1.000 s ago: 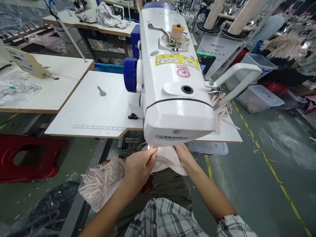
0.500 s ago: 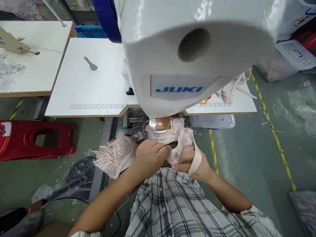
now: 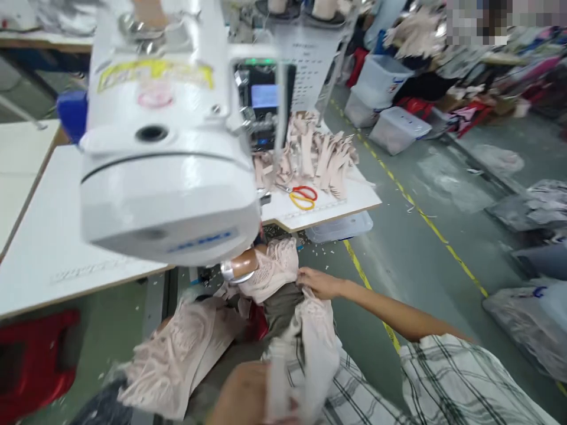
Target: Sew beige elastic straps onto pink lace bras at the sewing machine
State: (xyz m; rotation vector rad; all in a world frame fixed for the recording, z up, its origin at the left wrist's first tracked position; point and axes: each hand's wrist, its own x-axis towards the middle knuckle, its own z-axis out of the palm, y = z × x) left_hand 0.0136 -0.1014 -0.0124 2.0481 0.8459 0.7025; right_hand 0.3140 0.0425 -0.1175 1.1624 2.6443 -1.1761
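Observation:
A white sewing machine (image 3: pixel 163 171) fills the upper left. Below its head a pale pink lace garment (image 3: pixel 274 268) hangs from the needle area. My right hand (image 3: pixel 319 282) pinches the pink fabric just right of the machine's arm, fingers closed on it. My left hand (image 3: pixel 245 395) is low in the view and blurred by motion, close to my chest, with a strip of pink fabric (image 3: pixel 310 348) running up from it. More pink lace (image 3: pixel 177 354) lies bunched over my lap at the lower left.
On the white table (image 3: pixel 39 248) behind the machine lie a pile of pink pieces (image 3: pixel 310 156) and red-and-yellow scissors (image 3: pixel 303 196). A clear bin (image 3: pixel 341 227) sits under the table. Plastic boxes (image 3: pixel 398 130) and bags (image 3: pixel 527 319) stand on the floor at the right. A red stool (image 3: pixel 31 366) is at the left.
The view has swung right and up. My left hand has dropped from the needle area toward my chest, pulling pink fabric with it. My right hand stays on the fabric near the machine.

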